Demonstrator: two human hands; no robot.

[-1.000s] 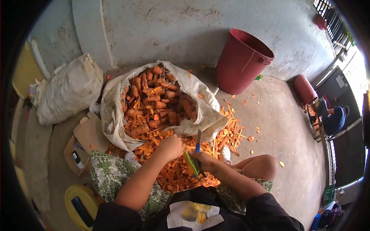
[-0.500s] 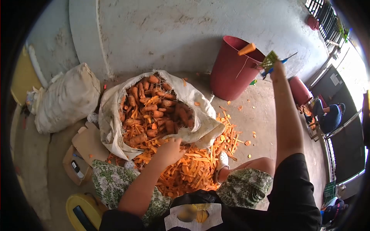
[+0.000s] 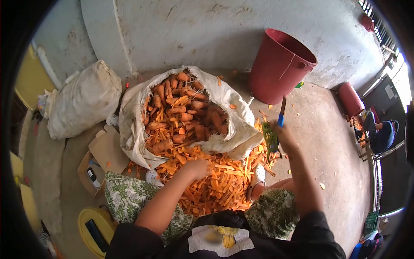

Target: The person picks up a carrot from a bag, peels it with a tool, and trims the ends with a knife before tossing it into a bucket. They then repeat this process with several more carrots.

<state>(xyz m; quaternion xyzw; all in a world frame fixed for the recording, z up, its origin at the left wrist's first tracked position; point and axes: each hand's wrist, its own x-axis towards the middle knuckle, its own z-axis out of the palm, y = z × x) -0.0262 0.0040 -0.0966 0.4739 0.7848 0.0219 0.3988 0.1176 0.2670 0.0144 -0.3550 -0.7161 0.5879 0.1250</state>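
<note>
My right hand (image 3: 285, 137) is closed round a blue-handled knife (image 3: 281, 117), its dark blade pointing up. Beside the handle hangs a green, mesh-like thing (image 3: 271, 140) in the same hand; its kind is too blurred to tell. Over the heap of orange carrot peelings (image 3: 215, 187) between my feet is my left hand (image 3: 196, 169), back upward, its fingers mostly hidden. Just beyond it, a white woven sack (image 3: 235, 110) lies with its mouth wide, full of unpeeled and broken carrots (image 3: 185, 116). Peelings spill across its front edge.
A tall red bin (image 3: 276, 69) stands against the wall, right of the sack. On the left are a stuffed white sack (image 3: 86, 101), a cardboard box (image 3: 105, 144) and a yellow lid (image 3: 84, 224) with a dark phone-like thing. Another person (image 3: 384, 136) sits far right.
My right hand has come down and left, away from the bin, with the knife. The carrot in the air at the bin's rim is out of sight. The view has shifted slightly.
</note>
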